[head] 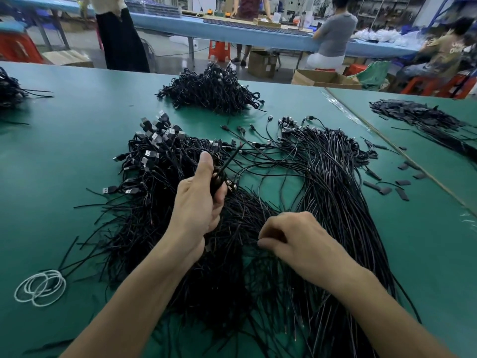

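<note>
Black cable bundle [219, 180] clenched in left hand [197, 205] fingers; right hand [307, 241] fingers curled, pinching loose cable [248, 244] beneath; draw out singly, no snagging.

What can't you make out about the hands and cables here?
Head view, right hand: whether it pinches a cable; curled fingers hide the tips.
Head view, left hand: most of its cable bundle; palm covers it.
Head view, cable pile: near end cut off by bottom edge.

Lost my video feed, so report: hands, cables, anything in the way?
Left hand grips a small cable bundle, thumb up. Right hand curled over the loose cable pile, grasp unclear. Pile tangled under both hands; white rubber bands apart at left.
</note>
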A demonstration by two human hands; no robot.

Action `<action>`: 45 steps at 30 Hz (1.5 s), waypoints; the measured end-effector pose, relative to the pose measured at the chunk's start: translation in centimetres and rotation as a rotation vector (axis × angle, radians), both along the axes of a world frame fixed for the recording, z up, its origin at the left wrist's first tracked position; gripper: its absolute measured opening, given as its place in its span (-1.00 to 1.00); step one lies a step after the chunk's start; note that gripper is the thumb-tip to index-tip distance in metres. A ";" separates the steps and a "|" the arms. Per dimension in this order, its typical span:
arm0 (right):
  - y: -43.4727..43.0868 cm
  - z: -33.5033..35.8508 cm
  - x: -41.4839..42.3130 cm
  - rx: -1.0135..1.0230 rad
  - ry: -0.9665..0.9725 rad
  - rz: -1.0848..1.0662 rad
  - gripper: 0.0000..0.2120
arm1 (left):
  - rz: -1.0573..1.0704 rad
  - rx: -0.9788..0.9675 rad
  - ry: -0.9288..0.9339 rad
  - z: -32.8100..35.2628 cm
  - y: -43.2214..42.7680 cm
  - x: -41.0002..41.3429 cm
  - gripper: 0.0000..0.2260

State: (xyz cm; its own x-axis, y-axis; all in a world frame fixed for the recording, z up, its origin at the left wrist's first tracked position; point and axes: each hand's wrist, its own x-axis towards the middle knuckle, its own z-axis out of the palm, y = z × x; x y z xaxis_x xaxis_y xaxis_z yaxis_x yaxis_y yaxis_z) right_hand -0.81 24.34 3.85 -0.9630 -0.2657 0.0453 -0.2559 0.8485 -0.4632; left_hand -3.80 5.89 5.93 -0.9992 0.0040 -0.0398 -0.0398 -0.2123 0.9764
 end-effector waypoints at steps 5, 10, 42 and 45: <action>1.1 2.1 -0.1 -0.228 -0.176 0.025 -0.91 | -0.047 -0.022 0.004 0.0 0.3 0.3 -0.36; 1.4 2.9 0.2 -0.682 -0.168 -0.118 -0.94 | -0.079 0.026 0.058 0.4 0.2 0.6 -0.43; -3.2 4.0 2.4 -0.356 0.570 -0.129 -0.87 | -0.131 0.013 0.216 0.0 2.4 1.9 -0.48; -4.0 2.8 3.0 -0.297 0.637 -0.112 -0.92 | -0.072 -0.032 0.175 -0.6 2.3 1.6 -0.42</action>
